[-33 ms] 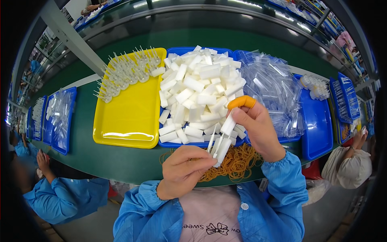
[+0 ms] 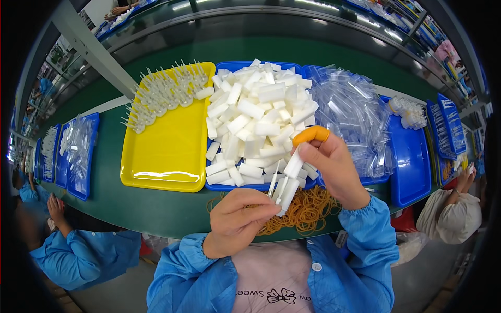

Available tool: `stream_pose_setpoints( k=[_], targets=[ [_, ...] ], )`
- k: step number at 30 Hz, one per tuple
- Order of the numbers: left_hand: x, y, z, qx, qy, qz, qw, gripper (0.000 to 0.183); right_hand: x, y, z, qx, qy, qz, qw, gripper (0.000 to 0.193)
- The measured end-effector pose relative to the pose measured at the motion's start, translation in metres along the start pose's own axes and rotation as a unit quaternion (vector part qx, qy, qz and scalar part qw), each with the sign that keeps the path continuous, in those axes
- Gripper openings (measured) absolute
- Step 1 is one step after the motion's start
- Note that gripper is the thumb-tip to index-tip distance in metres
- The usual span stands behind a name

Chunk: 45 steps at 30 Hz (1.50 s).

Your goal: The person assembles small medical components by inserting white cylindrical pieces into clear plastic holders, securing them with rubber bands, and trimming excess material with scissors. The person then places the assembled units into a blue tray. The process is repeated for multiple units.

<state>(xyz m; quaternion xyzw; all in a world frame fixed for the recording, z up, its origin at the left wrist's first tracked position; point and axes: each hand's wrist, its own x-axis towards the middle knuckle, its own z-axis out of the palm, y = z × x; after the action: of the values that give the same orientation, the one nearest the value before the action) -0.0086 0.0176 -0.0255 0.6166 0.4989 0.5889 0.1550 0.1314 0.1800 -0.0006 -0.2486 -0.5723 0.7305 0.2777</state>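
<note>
My left hand (image 2: 237, 219) is closed, pinching a small white plastic piece with thin prongs (image 2: 277, 189) and a white foam block (image 2: 287, 198) lying against it. My right hand (image 2: 334, 164), with an orange finger cot (image 2: 311, 135) on one finger, is closed on another white foam block (image 2: 294, 165). That block's lower end meets the top of the items in my left hand; whether they are joined I cannot tell. Just beyond my hands, a blue tray (image 2: 211, 187) is heaped with white foam blocks (image 2: 254, 108). Brown rubber bands (image 2: 308, 211) lie in a pile beneath my hands.
A yellow tray (image 2: 164, 151) at left holds rows of thin-stemmed clear pieces (image 2: 164, 91). To the right are clear plastic sleeves (image 2: 349, 115) in a blue tray and another blue tray (image 2: 409, 167) with small pieces. People in work clothes (image 2: 78, 258) sit at both sides.
My right hand and its foam block have shifted very slightly, the block's tilt changing a little. My left hand looks the same.
</note>
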Motion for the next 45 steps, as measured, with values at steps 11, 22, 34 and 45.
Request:
stream_pose_setpoints(
  k=[11, 22, 34, 45],
  targets=[
    [-0.002, 0.009, 0.005, 0.030, 0.008, -0.014, 0.999, 0.030, -0.032, -0.003, 0.003, -0.162, -0.084, -0.053, 0.982, 0.010],
    [-0.009, 0.000, -0.002, -0.060, -0.016, -0.137, 0.989, 0.026, 0.015, -0.017, 0.008, -0.413, -0.013, -0.265, 0.871, 0.022],
    [-0.011, 0.001, -0.020, -0.034, 0.066, -0.118, 0.990, 0.024, 0.030, -0.013, 0.018, -0.520, 0.058, -0.284, 0.803, 0.018],
    [0.000, 0.006, -0.018, -0.022, -0.042, 0.069, 0.996, 0.024, 0.000, -0.031, -0.021, -0.103, -0.105, 0.062, 0.987, 0.025]
  ],
)
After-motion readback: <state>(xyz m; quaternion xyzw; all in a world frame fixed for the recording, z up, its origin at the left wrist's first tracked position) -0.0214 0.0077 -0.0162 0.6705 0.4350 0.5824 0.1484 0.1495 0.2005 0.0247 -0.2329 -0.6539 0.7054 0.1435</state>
